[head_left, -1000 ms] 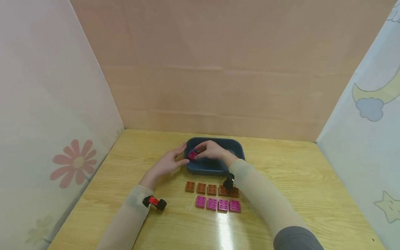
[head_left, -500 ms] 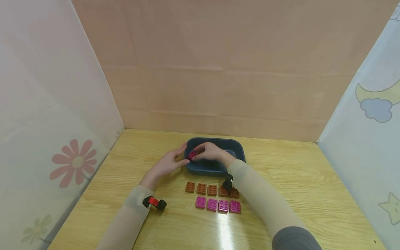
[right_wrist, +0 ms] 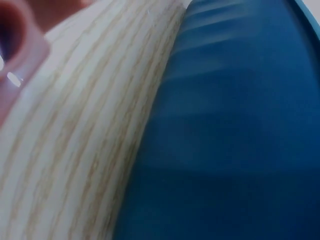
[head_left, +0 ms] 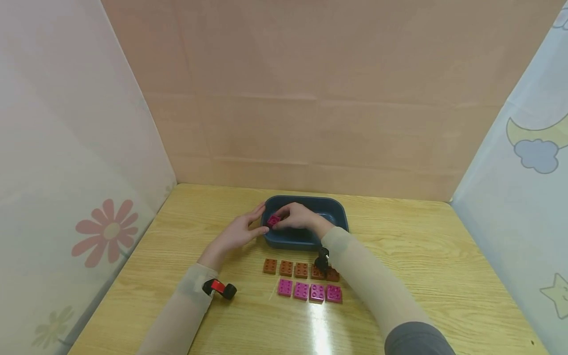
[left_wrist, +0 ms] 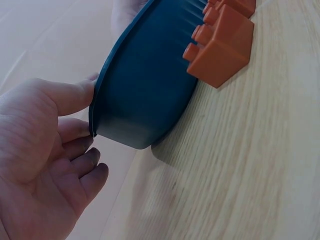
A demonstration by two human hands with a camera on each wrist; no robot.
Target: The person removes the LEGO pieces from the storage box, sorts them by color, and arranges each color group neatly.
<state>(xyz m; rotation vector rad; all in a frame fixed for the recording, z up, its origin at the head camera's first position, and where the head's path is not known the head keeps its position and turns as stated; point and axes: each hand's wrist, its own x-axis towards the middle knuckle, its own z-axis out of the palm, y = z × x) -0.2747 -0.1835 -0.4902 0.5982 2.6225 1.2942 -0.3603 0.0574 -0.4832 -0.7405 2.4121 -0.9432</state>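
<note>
Inside the left end of a dark blue plastic box [head_left: 306,242], the right hand [head_left: 297,216] pinches a magenta toy brick [head_left: 273,221] between thumb and fingers. The left hand [head_left: 237,231] spreads at the box's left end, thumb and fingers touching the rim. In the left wrist view, that hand [left_wrist: 45,145] meets the rim of the blue box [left_wrist: 145,85] while its lower fingers bend loosely outside it. The right wrist view shows only the outer wall of the box [right_wrist: 225,130] close up; the right hand is out of that frame.
In front of the box lies a row of orange-brown bricks [head_left: 286,268], partly covered by the right wrist's camera [head_left: 322,260]. Nearer stands a row of magenta bricks [head_left: 301,291]. Everything rests on a wooden table [head_left: 412,241] with cloth walls around.
The right hand and forearm have shifted slightly, with the magenta brick still pinched at the box's left end. The left hand stays at the rim.
</note>
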